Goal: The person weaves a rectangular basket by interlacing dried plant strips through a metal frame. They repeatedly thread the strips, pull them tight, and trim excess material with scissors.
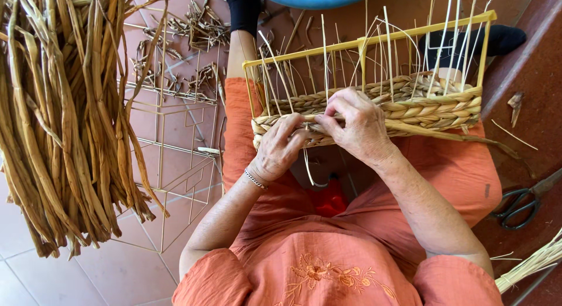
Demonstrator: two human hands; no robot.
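I see a half-woven basket [410,101] on a yellow wire frame [366,45] resting across my lap. My left hand [280,146] and right hand [356,124] both pinch a flat straw strand [316,129] at its near rim. Black scissors [518,205] lie at the right, a bundle of dried reeds [58,118] on the left.

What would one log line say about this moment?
left hand: pinching braid | right hand: pressing braid | basket: half woven on lap | scissors: floor
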